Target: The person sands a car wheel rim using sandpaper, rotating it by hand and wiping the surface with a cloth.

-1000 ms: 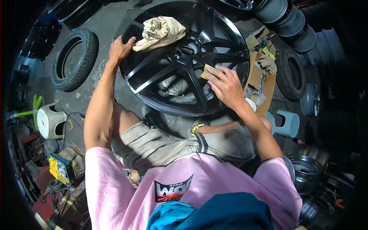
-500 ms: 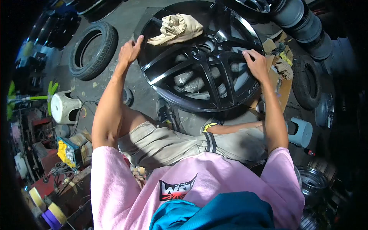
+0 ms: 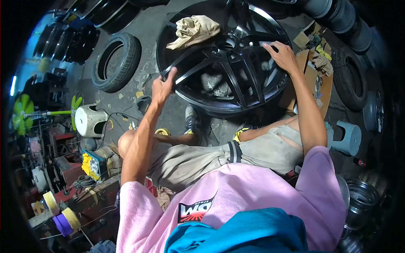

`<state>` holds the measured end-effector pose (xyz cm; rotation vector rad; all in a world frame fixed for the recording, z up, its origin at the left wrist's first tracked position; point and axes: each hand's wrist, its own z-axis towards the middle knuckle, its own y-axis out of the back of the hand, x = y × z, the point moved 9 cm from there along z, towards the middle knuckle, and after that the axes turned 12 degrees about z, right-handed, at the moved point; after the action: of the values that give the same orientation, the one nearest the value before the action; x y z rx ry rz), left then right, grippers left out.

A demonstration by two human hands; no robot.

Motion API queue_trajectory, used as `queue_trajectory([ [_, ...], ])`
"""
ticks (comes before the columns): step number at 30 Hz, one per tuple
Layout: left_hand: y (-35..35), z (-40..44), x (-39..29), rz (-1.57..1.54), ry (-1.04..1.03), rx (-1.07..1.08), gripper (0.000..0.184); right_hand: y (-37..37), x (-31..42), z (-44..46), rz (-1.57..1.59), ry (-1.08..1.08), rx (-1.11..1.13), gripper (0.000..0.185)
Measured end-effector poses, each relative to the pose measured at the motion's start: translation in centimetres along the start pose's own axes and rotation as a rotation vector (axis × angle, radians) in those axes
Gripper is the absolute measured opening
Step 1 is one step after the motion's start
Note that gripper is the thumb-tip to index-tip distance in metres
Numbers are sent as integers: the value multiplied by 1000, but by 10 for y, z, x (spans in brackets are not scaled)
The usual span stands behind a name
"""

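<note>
A large glossy black wheel rim (image 3: 234, 60) lies in front of my legs, its spokes facing up. On its upper left part sits a crumpled beige cloth (image 3: 195, 30). My left hand (image 3: 163, 87) is closed around the rim's lower left edge, with the thumb on top. Over the right-hand spokes, my right hand (image 3: 282, 56) has its fingers bent together; anything between them is too small or hidden to make out.
A tyre (image 3: 117, 62) lies at the left, near a white stool (image 3: 89, 121). To the right are an open cardboard box (image 3: 299, 63), another tyre (image 3: 349, 80) and a blue-grey stool (image 3: 348, 137). Stacked rims (image 3: 333, 17) stand at the upper right.
My left hand has shifted down along the rim's left edge. My right hand has moved up and right from the spokes near the hub; the yellow piece under its fingers no longer shows.
</note>
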<state>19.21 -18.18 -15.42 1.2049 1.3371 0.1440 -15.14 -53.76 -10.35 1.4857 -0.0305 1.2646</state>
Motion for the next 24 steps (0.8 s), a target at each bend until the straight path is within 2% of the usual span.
queue_trajectory([
  [3, -6, 5, 12, -106, -15, 25, 71, -1, -1, 0, 27, 14, -9, 57],
  [5, -3, 13, 16, 63, -25, 7, 69, -4, -7, 3, 13, 32, -1, 55],
  [9, -1, 16, 9, 19, 10, 83, 66, -4, 2, -1, 38, 8, -27, 51],
  [11, 3, 28, 5, -67, -71, 45, 65, -5, 9, -10, 38, -27, -9, 52],
  [13, 4, 62, 13, -3, -57, 93, 59, -4, 15, -26, 54, -56, -9, 52],
  [17, 9, 141, 0, 2, -110, 12, 57, -15, 30, -57, 102, -117, -19, 45],
  [22, 16, 200, -40, 60, -176, -8, 65, -27, 66, -83, 172, -124, -98, 31],
  [23, 13, 203, -43, 66, -213, 69, 67, -25, 64, -81, 162, -132, -87, 31],
  [24, 14, 208, -42, 103, -271, 30, 68, -20, 64, -80, 137, -120, -127, 30],
])
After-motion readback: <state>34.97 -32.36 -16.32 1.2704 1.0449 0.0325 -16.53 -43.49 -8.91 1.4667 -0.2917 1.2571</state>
